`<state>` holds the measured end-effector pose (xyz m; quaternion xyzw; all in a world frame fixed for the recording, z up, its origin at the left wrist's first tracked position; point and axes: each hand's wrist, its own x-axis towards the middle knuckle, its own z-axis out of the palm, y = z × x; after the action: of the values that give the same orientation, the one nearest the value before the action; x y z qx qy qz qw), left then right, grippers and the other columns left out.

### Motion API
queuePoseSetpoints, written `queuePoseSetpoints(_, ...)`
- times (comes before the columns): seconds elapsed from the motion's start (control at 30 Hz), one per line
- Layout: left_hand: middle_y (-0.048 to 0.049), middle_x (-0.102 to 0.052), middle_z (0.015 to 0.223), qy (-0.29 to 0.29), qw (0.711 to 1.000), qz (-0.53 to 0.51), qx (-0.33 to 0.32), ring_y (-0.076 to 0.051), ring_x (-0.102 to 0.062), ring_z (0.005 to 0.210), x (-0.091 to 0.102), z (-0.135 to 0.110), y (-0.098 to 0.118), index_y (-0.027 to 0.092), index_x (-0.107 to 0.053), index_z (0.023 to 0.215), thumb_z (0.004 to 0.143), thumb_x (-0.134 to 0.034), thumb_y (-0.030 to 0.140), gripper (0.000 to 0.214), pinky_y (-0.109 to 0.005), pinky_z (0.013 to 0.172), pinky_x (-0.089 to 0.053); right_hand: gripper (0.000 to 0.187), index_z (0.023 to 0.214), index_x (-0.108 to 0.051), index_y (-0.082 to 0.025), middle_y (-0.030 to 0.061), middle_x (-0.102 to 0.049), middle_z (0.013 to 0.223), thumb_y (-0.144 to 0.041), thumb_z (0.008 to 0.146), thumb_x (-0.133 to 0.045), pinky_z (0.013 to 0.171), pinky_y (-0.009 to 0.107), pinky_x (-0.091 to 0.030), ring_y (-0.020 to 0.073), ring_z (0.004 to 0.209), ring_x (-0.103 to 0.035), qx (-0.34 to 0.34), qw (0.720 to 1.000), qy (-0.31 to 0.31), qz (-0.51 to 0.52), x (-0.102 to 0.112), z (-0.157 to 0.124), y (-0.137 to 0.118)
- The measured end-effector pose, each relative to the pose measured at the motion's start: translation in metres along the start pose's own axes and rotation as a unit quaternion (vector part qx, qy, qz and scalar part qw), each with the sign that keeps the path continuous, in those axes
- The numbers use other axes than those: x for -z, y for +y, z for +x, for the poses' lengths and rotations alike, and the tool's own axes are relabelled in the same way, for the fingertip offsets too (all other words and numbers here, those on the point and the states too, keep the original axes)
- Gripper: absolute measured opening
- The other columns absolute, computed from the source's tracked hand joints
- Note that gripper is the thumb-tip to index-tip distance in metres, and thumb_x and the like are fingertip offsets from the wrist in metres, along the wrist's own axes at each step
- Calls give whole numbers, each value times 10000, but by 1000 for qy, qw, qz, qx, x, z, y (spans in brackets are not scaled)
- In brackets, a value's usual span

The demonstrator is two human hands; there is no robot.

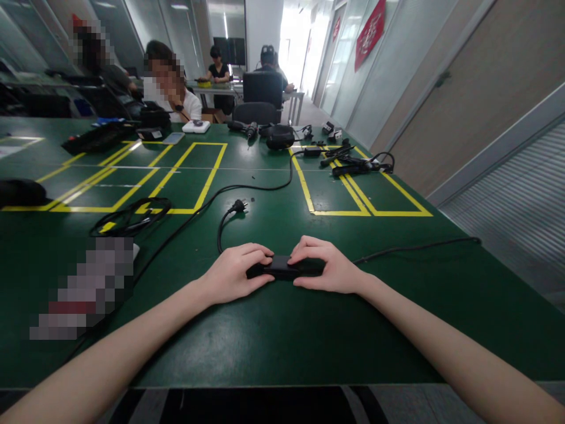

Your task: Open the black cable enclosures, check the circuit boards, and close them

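"Bare forearms (pixel 136 347) come closest, entering from eight and four o'clock over the green table (pixel 247 359). What are the hands doing?"

"Pinching. Left hand (pixel 233 274) has its thumb and fingers closed on one end of a black adapter box (pixel 281 266), at six o'clock from the middle of the view."

"And the right hand (pixel 331 265)?"

"Grasping the other end, fingertips on top, thumb at the near side. Each makes a half-open arch, with just the box between thumb and fingers."

"Any cords?"

"One dark cord (pixel 375 257) runs from beyond the right hand toward three o'clock. At eleven o'clock from the box lies a black plug (pixel 239 206), pins showing, its lead (pixel 219 235) passing behind the left hand."

"Can you read the box?"

"Too dark and small to tell. Near nine o'clock, an item blurred into squares (pixel 88 288) has its markings hidden."

"That red banner (pixel 371 35) up at one o'clock?"

"Pale characters, too soft to read."
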<state>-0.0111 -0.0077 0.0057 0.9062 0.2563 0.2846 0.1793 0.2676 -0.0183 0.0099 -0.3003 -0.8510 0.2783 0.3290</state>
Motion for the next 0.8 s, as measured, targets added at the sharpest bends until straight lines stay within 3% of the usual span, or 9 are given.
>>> queuePoseSetpoints(0.1,-102,-780,1154,9,1000,10,-1,-234,-766,1038,0,1,-3,190,-681,1055,1002,-667,335,156,-361,922,-621,319,1103,-733,-232,67,-687,993,-350,830,-848,774,348,-563,222,886,-675,18,998,-12,-67,-2,-1,4)
queuePoseSetpoints(0.27,-97,-787,1155,10,999,48,8,-242,-769,1033,-2,0,-2,201,-686,1174,1023,-615,361,232,-375,922,-618,120,1043,-707,-213,84,-710,961,-278,943,-699,748,335,-553,222,859,-685,45,990,-12,-132,-7,1,3)
queuePoseSetpoints(0.37,-103,-774,1167,9,997,76,-1,-257,-762,1031,-5,0,0,200,-669,1215,981,-665,392,303,-388,913,-615,119,1043,-704,-208,94,-714,960,-305,990,-658,769,347,-567,230,875,-694,61,989,-12,-132,-6,2,1)
queuePoseSetpoints(0.57,-116,-771,1206,21,994,99,-48,-263,-735,1105,-8,3,1,181,-662,1161,1008,-633,266,178,-407,935,-576,140,1047,-705,-202,106,-717,974,-325,1009,-650,783,356,-582,239,901,-709,85,985,-11,-153,-5,2,-1)
queuePoseSetpoints(0.8,-95,-788,1127,23,993,102,-49,-258,-726,1027,-8,5,3,182,-665,1170,1012,-636,319,210,-401,885,-560,188,1151,-661,-203,120,-739,1085,-309,996,-654,846,391,-610,246,998,-710,144,967,48,-204,-17,4,-2)
